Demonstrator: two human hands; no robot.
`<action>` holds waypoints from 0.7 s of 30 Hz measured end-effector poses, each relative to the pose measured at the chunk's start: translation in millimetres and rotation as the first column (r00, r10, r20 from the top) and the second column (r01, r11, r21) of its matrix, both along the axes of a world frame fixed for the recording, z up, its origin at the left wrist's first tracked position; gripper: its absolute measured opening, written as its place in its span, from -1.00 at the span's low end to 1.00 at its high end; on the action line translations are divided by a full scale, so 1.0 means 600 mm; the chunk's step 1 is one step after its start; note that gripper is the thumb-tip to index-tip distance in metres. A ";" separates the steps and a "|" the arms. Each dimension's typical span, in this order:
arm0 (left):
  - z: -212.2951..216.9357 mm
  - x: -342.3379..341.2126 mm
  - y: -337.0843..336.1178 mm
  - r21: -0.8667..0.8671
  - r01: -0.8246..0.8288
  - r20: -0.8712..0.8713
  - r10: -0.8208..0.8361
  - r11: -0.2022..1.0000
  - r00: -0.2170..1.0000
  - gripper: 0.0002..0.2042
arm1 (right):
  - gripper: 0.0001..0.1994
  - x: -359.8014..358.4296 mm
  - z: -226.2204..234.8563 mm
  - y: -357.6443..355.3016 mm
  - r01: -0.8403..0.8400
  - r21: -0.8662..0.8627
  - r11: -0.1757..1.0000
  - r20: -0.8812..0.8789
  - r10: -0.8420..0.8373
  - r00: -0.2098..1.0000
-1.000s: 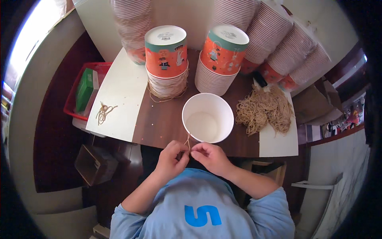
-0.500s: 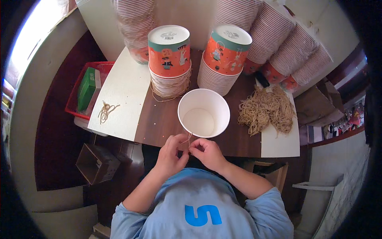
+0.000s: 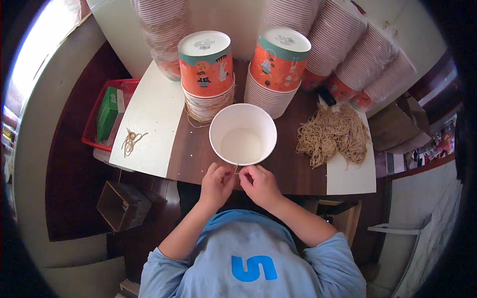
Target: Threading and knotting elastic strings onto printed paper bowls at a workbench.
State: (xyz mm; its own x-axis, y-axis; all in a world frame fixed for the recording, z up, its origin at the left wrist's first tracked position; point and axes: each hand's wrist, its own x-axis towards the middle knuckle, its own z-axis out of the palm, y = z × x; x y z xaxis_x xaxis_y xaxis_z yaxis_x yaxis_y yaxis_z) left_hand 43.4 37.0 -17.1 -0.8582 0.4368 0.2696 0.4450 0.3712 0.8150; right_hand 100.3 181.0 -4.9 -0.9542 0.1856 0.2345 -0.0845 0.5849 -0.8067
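Note:
A white paper bucket [image 3: 243, 141] stands upright on the brown middle of the table, its open top toward me and nothing visible inside. At its near rim, a thin tan string [image 3: 237, 169] runs from the bucket to my fingers. My left hand [image 3: 217, 184] pinches one part of the string, just left of the rim's nearest point. My right hand [image 3: 259, 185] pinches the string a short way to the right, fingers curled. Both hands are close together at the table's front edge. How the string is fixed at the bucket is too small to tell.
Behind stand two nested bucket stacks, each topped by an upturned orange bucket [image 3: 205, 64]; strings circle the left stack. A heap of tan strings [image 3: 332, 134] lies right, a few loose strings [image 3: 131, 142] left. Wrapped stacks [image 3: 365, 62] lean at the back. A red basket [image 3: 89, 121] sits left.
The bucket has shifted slightly left and away from me. My hands have drawn a little apart, the string stretched between them.

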 end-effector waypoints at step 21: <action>0.026 -0.001 -0.017 0.489 -0.464 0.839 -0.252 0.739 0.483 -0.89 | -0.84 -0.045 -0.009 -0.030 0.006 -0.801 0.598 0.177 0.227 0.958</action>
State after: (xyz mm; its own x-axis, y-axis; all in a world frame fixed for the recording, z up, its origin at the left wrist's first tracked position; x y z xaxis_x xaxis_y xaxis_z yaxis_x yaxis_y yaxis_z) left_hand 42.7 26.7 -1.6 -0.8172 0.3701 -0.4419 -0.5628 -0.3471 0.7502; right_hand 73.1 163.2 -10.3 -0.9802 0.0746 -0.1836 0.1549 -0.2894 -0.9446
